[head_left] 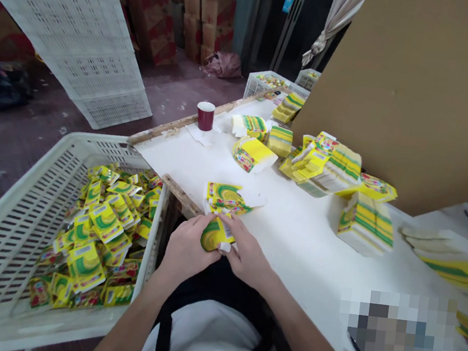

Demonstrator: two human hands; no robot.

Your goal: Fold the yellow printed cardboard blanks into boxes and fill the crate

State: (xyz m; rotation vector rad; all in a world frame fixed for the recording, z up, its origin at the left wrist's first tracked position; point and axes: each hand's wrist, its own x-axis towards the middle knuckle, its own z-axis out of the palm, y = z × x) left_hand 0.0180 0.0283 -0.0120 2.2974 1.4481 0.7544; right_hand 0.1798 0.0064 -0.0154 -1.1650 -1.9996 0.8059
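Both my hands meet at the table's near edge around one small yellow-and-green packet (pixel 212 235). My left hand (pixel 187 248) grips its left side, with fingers bent over the top. On the other side my right hand (pixel 247 251) holds the packet's right edge, near a small white bit at its lower corner. Just beyond my fingers, an unfolded yellow printed card (pixel 226 197) lies on the white table (pixel 176 160). Left of me, a white plastic crate (pixel 11 240) holds many similar yellow packets (pixel 106 223).
A dark red cup (pixel 205 117) stands near the table's far left edge. Stacks of yellow cartons (pixel 336 167) lie along a brown board (pixel 412 94). Stacked white crates (pixel 92 41) and cardboard boxes (pixel 213 10) stand behind. The lower right is pixelated.
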